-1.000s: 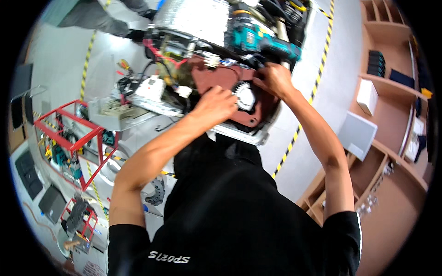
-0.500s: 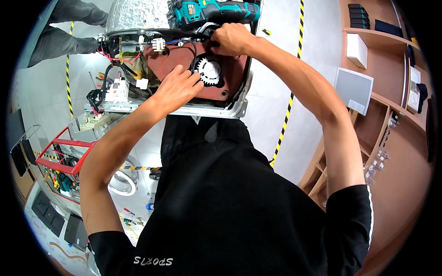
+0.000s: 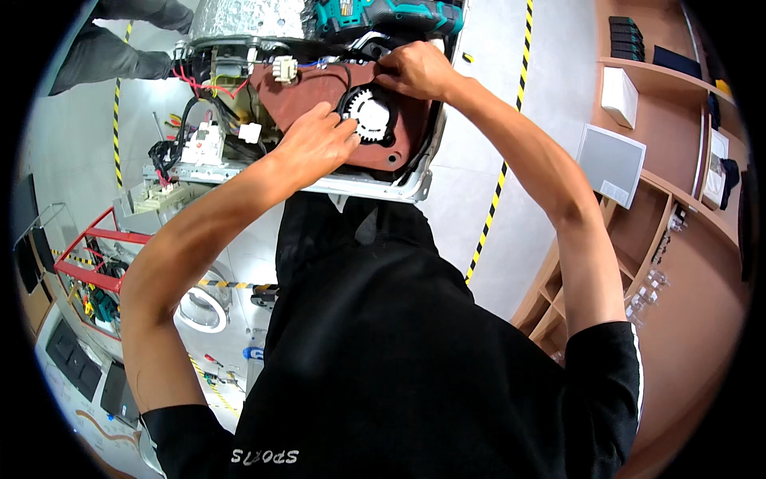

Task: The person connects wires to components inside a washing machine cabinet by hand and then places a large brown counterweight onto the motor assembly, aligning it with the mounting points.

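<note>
A reddish-brown plate (image 3: 291, 100) lies in an opened machine with a foil-wrapped drum (image 3: 247, 20). On it sits a white toothed wheel (image 3: 371, 116) in a black surround. My left hand (image 3: 317, 144) rests over the plate, fingers apart, their tips at the wheel's left edge. At the plate's upper right edge my right hand (image 3: 416, 70) is closed, fingertips curled down beside a black part; what they hold is hidden. A teal and black power tool (image 3: 383, 16) lies just beyond my hands. Left of the plate is a white connector (image 3: 284, 69) with wires.
A metal frame edge (image 3: 391, 190) runs along the machine's near side. Loose wiring and a white component (image 3: 203, 144) are at its left. Another person's trousered legs (image 3: 112, 60) stand at far left. Wooden shelving (image 3: 662, 136) is on the right, a red cart (image 3: 96, 275) at lower left.
The view has shifted slightly, so the machine and power tool appear farther right. Both hands stay at about the same places on the plate and wheel.
</note>
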Motion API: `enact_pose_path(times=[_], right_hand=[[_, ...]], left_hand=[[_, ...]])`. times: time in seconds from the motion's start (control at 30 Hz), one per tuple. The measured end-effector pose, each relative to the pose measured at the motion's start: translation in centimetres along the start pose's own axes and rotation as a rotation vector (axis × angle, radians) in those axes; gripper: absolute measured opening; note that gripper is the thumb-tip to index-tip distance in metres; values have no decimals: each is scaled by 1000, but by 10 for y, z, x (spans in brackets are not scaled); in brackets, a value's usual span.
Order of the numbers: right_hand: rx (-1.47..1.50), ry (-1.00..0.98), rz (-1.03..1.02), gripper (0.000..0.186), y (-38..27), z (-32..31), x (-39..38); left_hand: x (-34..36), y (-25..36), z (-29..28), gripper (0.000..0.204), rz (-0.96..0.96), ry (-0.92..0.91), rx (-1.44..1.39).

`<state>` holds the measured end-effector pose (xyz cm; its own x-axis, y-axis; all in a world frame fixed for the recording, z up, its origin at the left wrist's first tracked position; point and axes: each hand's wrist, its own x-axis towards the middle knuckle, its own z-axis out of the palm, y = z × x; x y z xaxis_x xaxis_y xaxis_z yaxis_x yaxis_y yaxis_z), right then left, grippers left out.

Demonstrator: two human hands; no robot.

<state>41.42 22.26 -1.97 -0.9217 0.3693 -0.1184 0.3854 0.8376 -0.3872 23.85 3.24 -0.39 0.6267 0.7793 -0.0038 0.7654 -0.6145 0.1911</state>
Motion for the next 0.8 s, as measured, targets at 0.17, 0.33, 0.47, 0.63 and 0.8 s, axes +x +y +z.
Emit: enact_pose_path(times=[0.17, 0.33, 0.47, 0.63, 0.8], right_hand=[[8, -1, 38, 24, -10, -3, -8], [2, -26, 54, 21, -14, -6, -20], [19, -70, 68, 21, -12, -9, -14], [-12, -70, 126, 21, -21, -14, -15], [248, 161, 280, 37, -4, -33, -26]], left_hand=[[-2, 2, 2, 21, 26, -32, 20], [3, 10, 8, 13, 18, 40, 6], [3, 5, 8, 24, 8, -26, -12], [3, 4, 6, 23, -15, -32, -66], [7, -1, 4, 25, 57, -58, -30]])
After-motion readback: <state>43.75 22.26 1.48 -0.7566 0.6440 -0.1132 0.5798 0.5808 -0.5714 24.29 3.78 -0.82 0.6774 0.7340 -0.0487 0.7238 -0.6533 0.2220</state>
